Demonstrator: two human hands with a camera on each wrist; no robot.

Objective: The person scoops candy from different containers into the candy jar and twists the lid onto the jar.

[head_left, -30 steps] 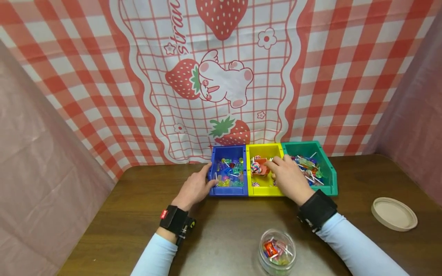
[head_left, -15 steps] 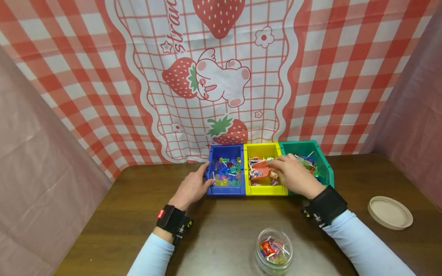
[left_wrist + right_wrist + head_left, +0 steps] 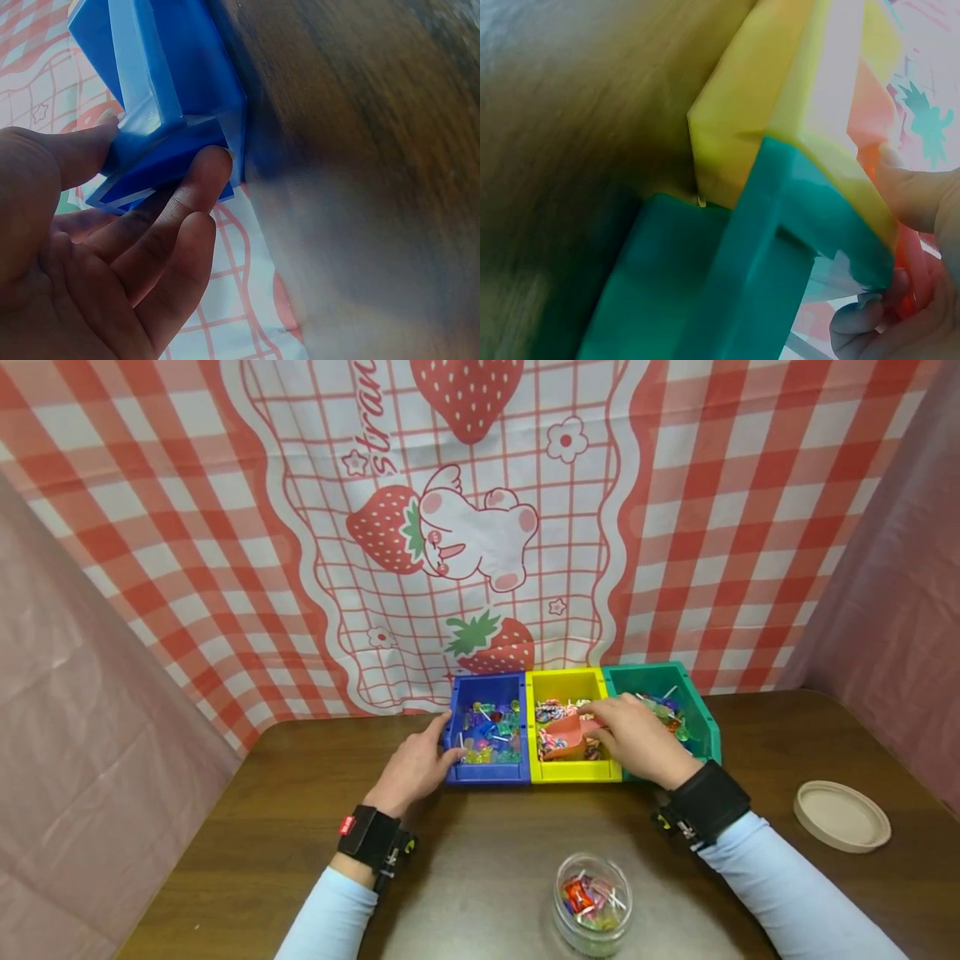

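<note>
left bin (image 3: pixel 486 731): showing blue
middle bin (image 3: pixel 570 727): showing yellow
right bin (image 3: pixel 675 706): showing green
scoop (image 3: pixel 567 735): showing red-orange
backdrop (image 3: pixel 480 527): showing red-and-white checks (strawberry print in the middle)
table (image 3: pixel 480 852): showing dark brown wood grain
lid (image 3: pixel 842 815): showing beige
sleeves (image 3: pixel 787 902): showing pale blue

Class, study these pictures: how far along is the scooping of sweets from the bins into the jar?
Done: the clear jar already holds some wrapped sweets, its lid set aside. In hand: the right hand digs an orange scoop into the yellow bin; the left hand steadies the blue bin. Left: this scoopful has yet to reach the jar.
</note>
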